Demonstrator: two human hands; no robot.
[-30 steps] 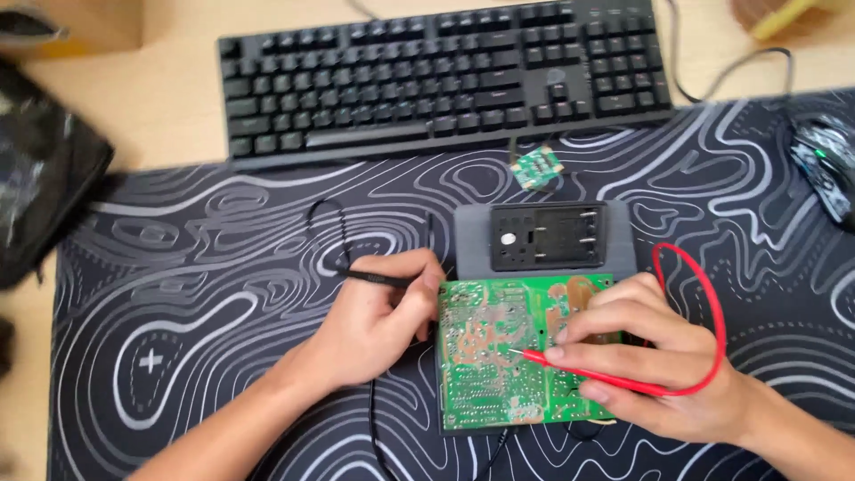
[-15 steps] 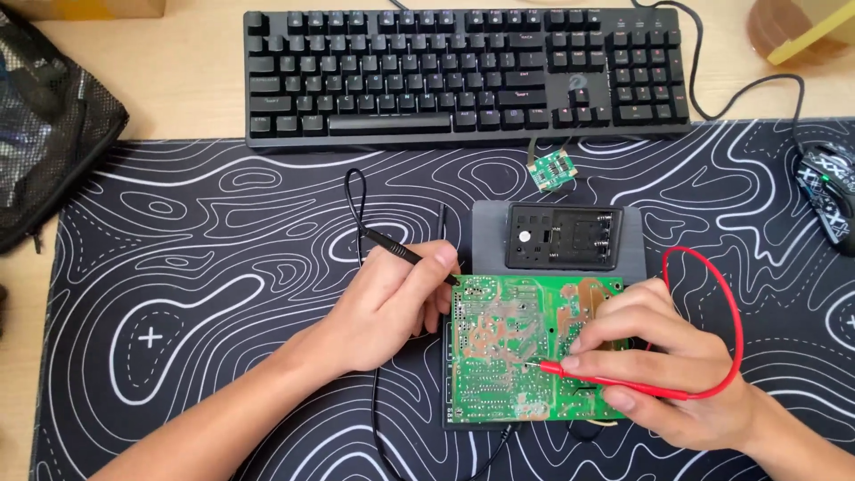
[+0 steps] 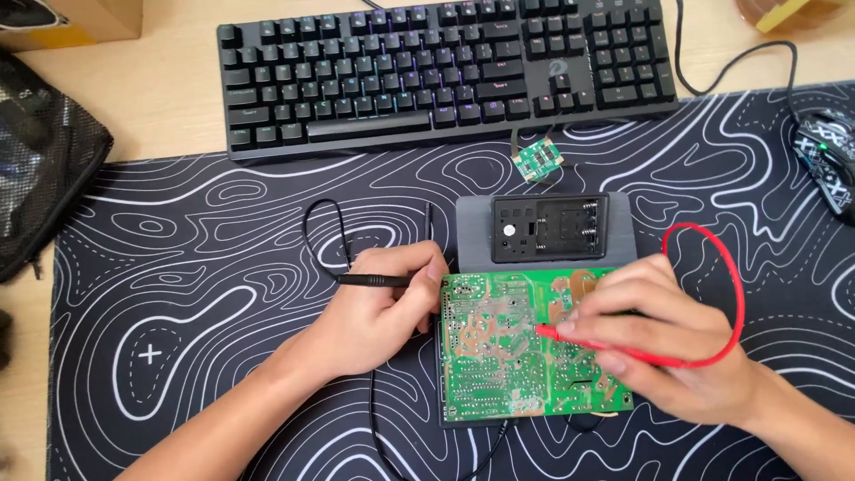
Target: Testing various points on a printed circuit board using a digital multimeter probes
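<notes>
The left hand (image 3: pixel 374 316) grips a black probe (image 3: pixel 374 281); the right hand (image 3: pixel 663 347) pinches a red probe (image 3: pixel 579 337) against the green circuit board (image 3: pixel 499 356). A grey meter (image 3: pixel 548 230) lies just behind it, a keyboard (image 3: pixel 445 67) beyond.

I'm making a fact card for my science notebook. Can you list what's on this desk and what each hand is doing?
Left hand: holds black probe
Right hand: holds red probe, tip on green circuit board
Behind board: black box
Small green board: near keyboard
Surface: black patterned mat
Far right: mouse
</notes>
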